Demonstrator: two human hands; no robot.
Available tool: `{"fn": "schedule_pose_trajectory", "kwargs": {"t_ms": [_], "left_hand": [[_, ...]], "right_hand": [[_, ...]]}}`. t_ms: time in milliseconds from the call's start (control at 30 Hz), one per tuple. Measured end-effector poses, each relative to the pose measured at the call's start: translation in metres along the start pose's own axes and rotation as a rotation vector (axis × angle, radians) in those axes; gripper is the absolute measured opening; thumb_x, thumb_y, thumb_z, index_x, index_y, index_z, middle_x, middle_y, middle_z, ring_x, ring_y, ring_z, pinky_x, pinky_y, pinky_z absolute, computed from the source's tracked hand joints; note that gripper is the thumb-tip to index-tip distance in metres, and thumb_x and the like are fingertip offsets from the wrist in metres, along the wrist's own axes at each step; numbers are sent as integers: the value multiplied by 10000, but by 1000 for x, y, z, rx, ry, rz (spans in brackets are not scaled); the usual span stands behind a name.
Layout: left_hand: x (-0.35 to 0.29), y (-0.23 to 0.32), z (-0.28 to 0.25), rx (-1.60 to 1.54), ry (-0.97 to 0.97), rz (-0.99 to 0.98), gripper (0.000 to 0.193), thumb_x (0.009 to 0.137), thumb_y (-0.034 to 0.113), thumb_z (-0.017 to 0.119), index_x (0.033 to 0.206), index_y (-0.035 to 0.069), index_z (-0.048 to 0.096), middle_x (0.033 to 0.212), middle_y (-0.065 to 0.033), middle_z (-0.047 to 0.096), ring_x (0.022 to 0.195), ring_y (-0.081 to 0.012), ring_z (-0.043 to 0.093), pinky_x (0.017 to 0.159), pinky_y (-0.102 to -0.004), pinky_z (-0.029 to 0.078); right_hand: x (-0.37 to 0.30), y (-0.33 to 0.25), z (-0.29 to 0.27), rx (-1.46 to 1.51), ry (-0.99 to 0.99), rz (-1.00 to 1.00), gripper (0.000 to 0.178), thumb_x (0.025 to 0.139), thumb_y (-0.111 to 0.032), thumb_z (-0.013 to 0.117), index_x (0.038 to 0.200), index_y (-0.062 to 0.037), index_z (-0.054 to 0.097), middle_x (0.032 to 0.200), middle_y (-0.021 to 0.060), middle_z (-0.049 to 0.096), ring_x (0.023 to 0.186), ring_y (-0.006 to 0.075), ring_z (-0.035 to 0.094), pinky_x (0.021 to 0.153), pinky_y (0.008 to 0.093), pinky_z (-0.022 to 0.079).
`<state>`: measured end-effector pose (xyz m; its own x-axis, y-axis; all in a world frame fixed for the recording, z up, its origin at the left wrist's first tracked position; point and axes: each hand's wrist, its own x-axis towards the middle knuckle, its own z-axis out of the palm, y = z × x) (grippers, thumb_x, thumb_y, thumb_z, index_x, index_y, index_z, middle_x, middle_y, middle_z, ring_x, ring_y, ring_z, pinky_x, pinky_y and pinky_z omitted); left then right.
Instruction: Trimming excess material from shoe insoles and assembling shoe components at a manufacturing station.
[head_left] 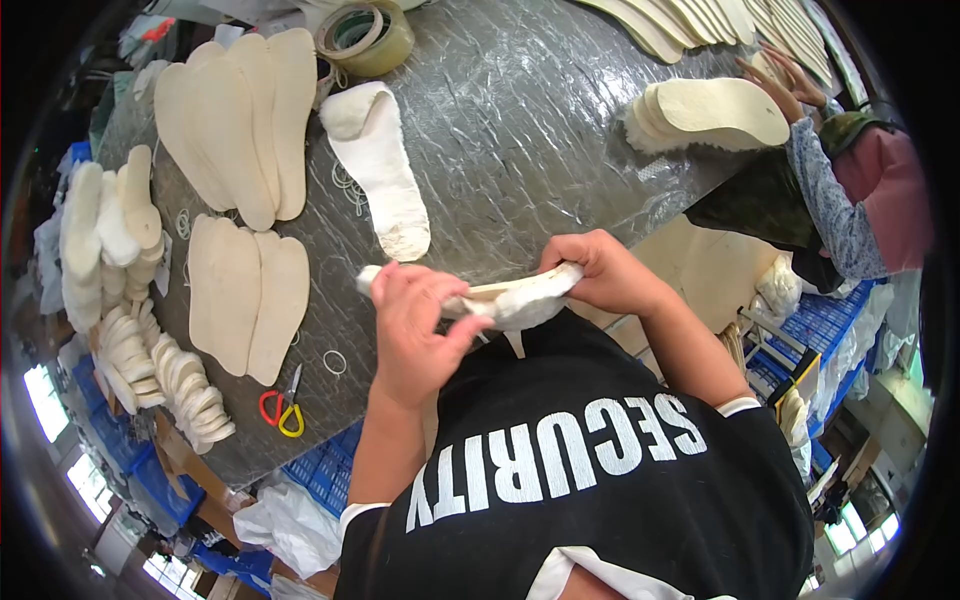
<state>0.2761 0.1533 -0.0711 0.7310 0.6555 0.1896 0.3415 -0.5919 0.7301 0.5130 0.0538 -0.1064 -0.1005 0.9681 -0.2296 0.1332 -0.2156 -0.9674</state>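
Note:
Edge-on in front of my chest is a fleecy insole (pixel 525 303), beige on one face with white pile along its lower side. My right hand (pixel 608 272) pinches its right end. Around the left part, my left hand (pixel 415 325) is closed, thumb near me and fingers on the far side. Whether it is one insole or a pair pressed together, I cannot tell. Just beyond my left hand a white fleece insole (pixel 378 175) lies on the table (pixel 500 130), its far end curled over.
Fanned beige insoles (pixel 240 130) and a second fan (pixel 245 295) lie left, beside fleece insole bundles (pixel 190 390). Scissors (pixel 287 408), a rubber band (pixel 335 362) and tape rolls (pixel 368 40) are also on the table. Another person's hands (pixel 785 85) work far right by stacked insoles (pixel 715 110).

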Motion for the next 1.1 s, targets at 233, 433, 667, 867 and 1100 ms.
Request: {"fn": "schedule_pose_trajectory", "kwargs": {"t_ms": [233,433,667,867,1100], "left_hand": [[7,-34,-16,78,-64,9,230,657,43,713,868,76,627,989,-44,633,1003,-279,546,961,-444,348],[11,-9,16,124,-53,125,332,571,136,812,866,99,664,927,1,636,875,-242,523,882,-419,345],[3,-6,26,9,59,78,257,614,44,767,834,75,639,881,-3,643,850,-238,537,816,-388,363],[-14,-18,20,-393,198,-197,150,736,-66,680,830,33,616,871,-76,661,855,-201,545,796,-313,448],[-22,-20,11,-647,242,-251,232,751,-70,702,946,9,606,970,-70,555,918,-179,516,853,-295,422]], "right_hand": [[-3,10,-19,-22,60,129,188,696,113,583,834,-15,577,723,23,600,700,88,537,653,249,443],[-2,5,-17,-53,86,103,165,708,85,617,837,-13,590,720,28,601,695,84,536,642,247,441],[-5,-15,-4,7,133,42,271,669,-6,769,892,-23,616,788,47,648,744,106,598,682,264,480],[-14,-13,5,629,-56,-30,788,620,-34,871,1268,-54,423,1192,106,618,1106,167,572,946,318,464],[-17,-38,25,933,-133,-40,482,832,80,609,1254,-41,408,1371,147,497,1264,184,474,1039,334,399]]}}
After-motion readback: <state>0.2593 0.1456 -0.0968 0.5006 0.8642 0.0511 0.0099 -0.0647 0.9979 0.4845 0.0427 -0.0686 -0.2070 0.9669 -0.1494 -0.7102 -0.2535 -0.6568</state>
